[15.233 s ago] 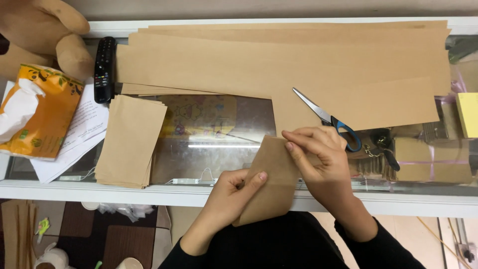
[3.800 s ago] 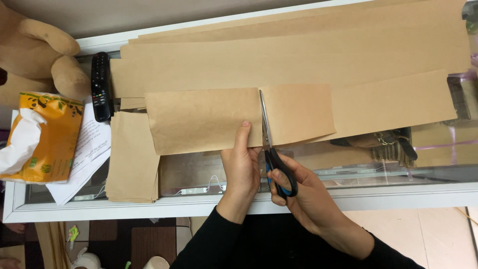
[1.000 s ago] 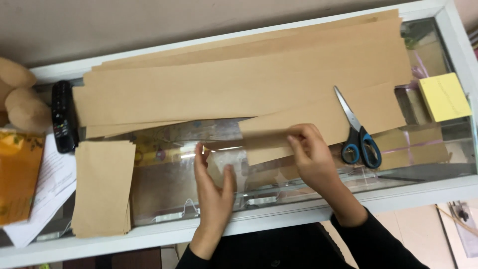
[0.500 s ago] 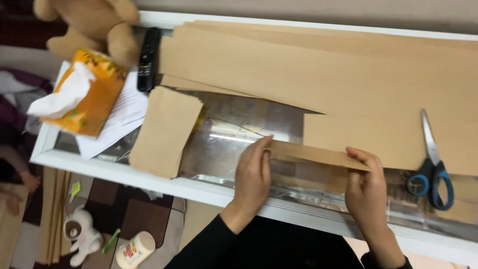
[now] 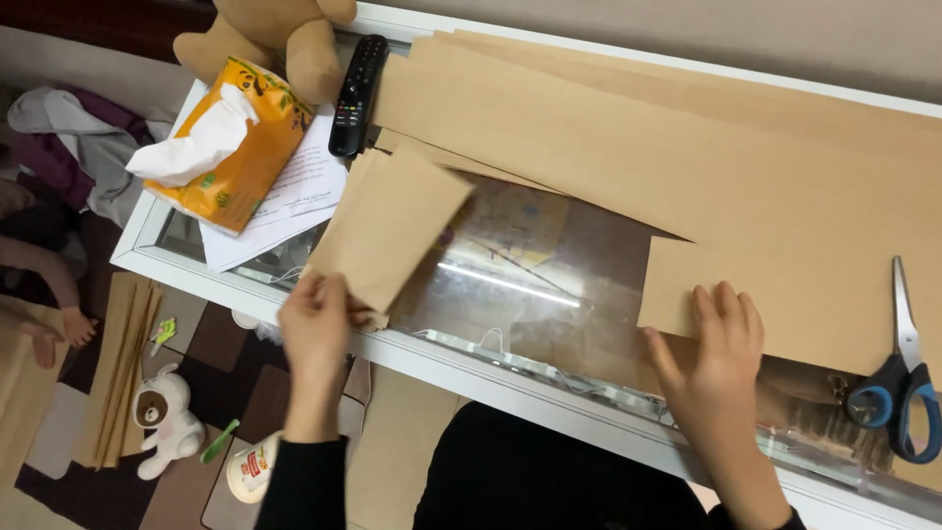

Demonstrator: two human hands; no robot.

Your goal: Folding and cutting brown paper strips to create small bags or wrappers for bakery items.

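Gripping the near corner of a stack of cut brown paper pieces (image 5: 388,231), the left hand (image 5: 316,319) pinches it at the glass table's white front rim (image 5: 510,381). The right hand (image 5: 721,344) lies flat, fingers spread, on the lower edge of the long brown paper sheets (image 5: 687,147). Blue-handled scissors (image 5: 908,378) rest just right of it. A remote (image 5: 355,93) and an orange tissue pack (image 5: 234,137) sit left; whether the stack's top piece is folded is unclear.
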